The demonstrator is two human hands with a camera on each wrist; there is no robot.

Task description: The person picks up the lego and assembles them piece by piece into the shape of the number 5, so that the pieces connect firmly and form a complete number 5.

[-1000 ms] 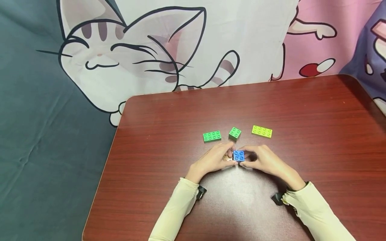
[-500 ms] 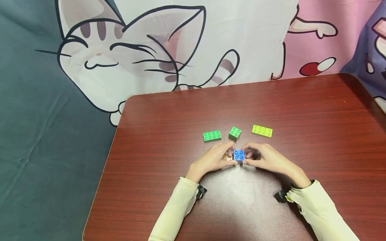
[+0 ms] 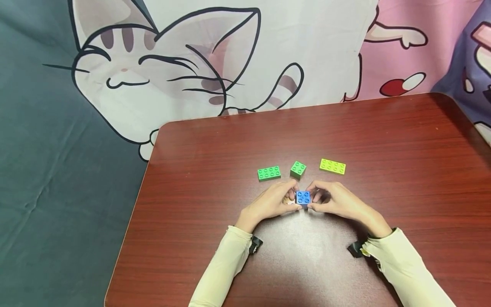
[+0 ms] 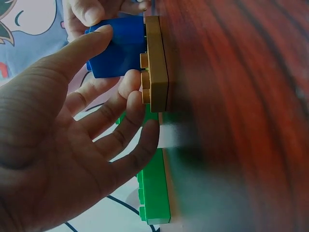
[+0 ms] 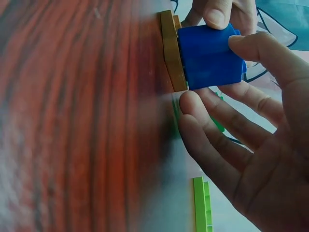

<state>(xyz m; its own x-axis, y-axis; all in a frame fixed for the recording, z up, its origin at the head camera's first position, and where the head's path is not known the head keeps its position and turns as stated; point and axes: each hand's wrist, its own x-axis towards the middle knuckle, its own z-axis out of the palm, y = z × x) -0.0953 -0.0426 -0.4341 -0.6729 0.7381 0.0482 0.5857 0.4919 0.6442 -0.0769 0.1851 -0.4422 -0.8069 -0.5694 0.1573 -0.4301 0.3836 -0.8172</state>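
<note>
A printed cat-patterned fabric backdrop [image 3: 318,38] is hanging behind the reddish-brown wood-grain counter [image 3: 207,179], which is filling most of the space before you. Your left hand [image 3: 270,202] and right hand [image 3: 337,202] are facing each other near its middle, and both are pinching the same thing between thumb and fingers, one from each side.

Beyond them, a long green plastic brick [image 3: 269,173] is lying ahead of your left hand, and a long lime plastic brick [image 3: 332,166] is lying ahead of your right.

Down between your hands, a flat tan plastic brick [image 4: 159,67] is resting on the counter, its long axis running left to right. The squarish blue plastic block [image 3: 303,197] you are gripping is sitting over its right end, studs up; the bare tan studs are extending toward your left hand, so that hand is nearer the uncovered end. You are touching the blue block equally closely with both hands. Whether it is seating fully, I cannot tell.

A small square green plastic block [image 3: 297,169] is standing just beyond your fingertips, slightly turned.
</note>
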